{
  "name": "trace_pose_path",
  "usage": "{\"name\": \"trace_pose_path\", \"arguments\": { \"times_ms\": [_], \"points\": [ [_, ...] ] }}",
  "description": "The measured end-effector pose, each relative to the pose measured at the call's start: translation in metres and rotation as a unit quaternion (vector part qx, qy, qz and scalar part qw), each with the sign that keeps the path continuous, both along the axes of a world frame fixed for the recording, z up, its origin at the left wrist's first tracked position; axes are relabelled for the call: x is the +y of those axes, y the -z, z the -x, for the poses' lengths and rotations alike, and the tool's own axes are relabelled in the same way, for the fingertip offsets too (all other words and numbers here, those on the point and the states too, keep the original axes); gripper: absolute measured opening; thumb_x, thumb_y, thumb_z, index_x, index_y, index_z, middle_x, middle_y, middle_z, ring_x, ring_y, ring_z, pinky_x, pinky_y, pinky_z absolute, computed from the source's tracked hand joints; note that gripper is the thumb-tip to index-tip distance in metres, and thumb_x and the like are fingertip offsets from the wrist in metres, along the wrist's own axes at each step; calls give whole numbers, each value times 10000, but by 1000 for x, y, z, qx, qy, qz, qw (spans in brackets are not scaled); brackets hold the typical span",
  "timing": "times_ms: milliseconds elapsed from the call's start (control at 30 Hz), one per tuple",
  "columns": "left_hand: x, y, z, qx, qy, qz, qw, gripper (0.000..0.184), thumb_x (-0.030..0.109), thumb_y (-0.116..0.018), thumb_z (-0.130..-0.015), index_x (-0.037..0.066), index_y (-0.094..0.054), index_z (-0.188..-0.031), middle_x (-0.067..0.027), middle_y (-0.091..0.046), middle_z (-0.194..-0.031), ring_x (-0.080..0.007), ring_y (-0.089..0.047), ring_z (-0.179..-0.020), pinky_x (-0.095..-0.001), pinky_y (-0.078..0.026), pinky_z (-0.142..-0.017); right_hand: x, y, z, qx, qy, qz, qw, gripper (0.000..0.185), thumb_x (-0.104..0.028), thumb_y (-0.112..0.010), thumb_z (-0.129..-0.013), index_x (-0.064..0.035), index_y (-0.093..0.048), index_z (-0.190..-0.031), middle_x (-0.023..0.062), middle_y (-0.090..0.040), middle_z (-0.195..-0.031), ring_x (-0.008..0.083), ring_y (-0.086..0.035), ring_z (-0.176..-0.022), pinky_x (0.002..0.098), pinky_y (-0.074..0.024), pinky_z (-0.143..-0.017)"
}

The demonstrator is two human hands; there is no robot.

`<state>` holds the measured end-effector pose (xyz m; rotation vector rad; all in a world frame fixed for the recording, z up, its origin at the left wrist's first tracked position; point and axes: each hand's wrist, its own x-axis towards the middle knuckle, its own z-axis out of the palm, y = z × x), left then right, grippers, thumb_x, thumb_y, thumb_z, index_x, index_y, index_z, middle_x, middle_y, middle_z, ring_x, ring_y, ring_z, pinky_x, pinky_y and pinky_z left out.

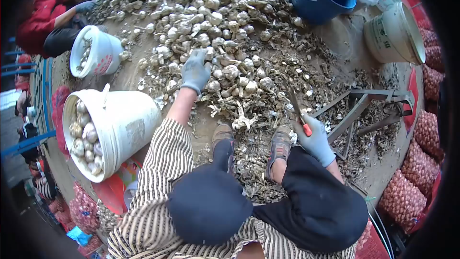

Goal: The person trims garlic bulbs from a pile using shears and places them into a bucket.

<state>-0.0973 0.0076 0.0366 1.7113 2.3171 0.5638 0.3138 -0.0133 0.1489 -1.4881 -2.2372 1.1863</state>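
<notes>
My left hand (195, 71), in a grey-white glove, reaches to the pile of garlic bulbs (231, 71). Its fingers stretch out over the bulbs and touch them, with the tips partly lost among the stalks. On the other side, my right hand (315, 141), gloved too, is wrapped round the red handle of a pair of shears (295, 105). The dark, narrow blades point away from me, above loose husks. A white bucket (136, 121) of trimmed garlic bulbs (87, 136) lies tilted beside my left arm.
A metal stand (352, 115) is right of my right hand. Further back are a blue bucket (314, 2) and a cream bucket (390, 33). At the left, a co-worker in red (45, 21) sits by another white bucket (108, 52). Full mesh sacks (405, 194) line the right side.
</notes>
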Motion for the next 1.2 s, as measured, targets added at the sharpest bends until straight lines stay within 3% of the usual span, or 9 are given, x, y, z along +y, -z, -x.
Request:
{"name": "trace_pose_path", "arguments": {
  "times_ms": [200,233,267,300,433,867,967,1000,1200],
  "points": [
    [64,45,16,56,53,154,985,590,217,-768,-805,60,-556,-1333,-196,-614,-1278,-378,-643,-1142,-454,-534,-959,1,36,14,15,25,80,996,366,-215,-681,-936,-47,-652,-1260,165,-674,-862,356,-658,-803,413,-512,-705],
    [55,49,21,-10,53,88,995,635,240,-827,-765,49,-592,-1323,-195,-660,-1233,-364,-665,-1110,-418,-536,-959,-1,41,18,23,23,46,998,378,-217,-686,-932,-35,-648,-1262,158,-675,-868,352,-655,-797,408,-513,-705],
    [43,50,24,-202,43,56,977,573,184,-817,-820,-36,-608,-1305,-137,-713,-1139,-200,-689,-982,-322,-554,-882,-1,44,20,20,10,5,1000,407,-226,-701,-923,-32,-642,-1276,141,-653,-846,337,-649,-791,412,-512,-703],
    [29,9,0,-417,-19,79,905,579,145,-808,-840,-69,-580,-1327,-108,-707,-1119,-135,-675,-930,-266,-557,-807,1,43,23,7,-10,-25,1000,434,-229,-706,-918,-44,-626,-1302,136,-639,-834,330,-641,-793,419,-505,-701],
    [-30,-77,-75,-672,-45,103,732,676,3,-768,-811,-93,-488,-1419,-107,-690,-1182,-137,-687,-1008,-263,-566,-867,14,36,34,-81,-115,-129,982,694,-211,-784,-778,-87,-532,-1413,89,-603,-922,297,-600,-922,424,-469,-766],
    [-75,-86,-101,-755,57,356,548,803,330,-872,-739,-79,-570,-1360,-82,-685,-1215,-126,-645,-1060,-277,-508,-948,25,7,13,-173,-363,-115,908,593,-210,-652,-838,-115,-549,-1413,67,-602,-911,254,-600,-885,389,-481,-751],
    [-72,-86,-100,-766,51,363,528,870,385,-877,-721,-99,-552,-1366,-119,-726,-1137,-96,-687,-927,-203,-529,-756,32,8,14,-161,-371,-115,908,655,-227,-720,-789,-118,-548,-1411,54,-615,-892,244,-614,-877,379,-500,-747],
    [-69,-95,-114,-749,7,328,575,997,450,-872,-624,-173,-539,-1327,-88,-705,-895,-87,-638,-638,-190,-505,-507,34,7,17,-168,-372,-98,908,662,-251,-751,-790,-123,-549,-1407,52,-625,-899,242,-626,-898,375,-508,-759],
    [-87,-76,-108,-824,28,330,460,851,398,-827,-680,-195,-564,-1231,-136,-670,-800,-104,-586,-520,-221,-452,-400,21,18,17,-124,-368,-75,918,680,-252,-763,-778,-157,-541,-1414,67,-651,-879,274,-673,-865,398,-534,-722]
  ]
}}
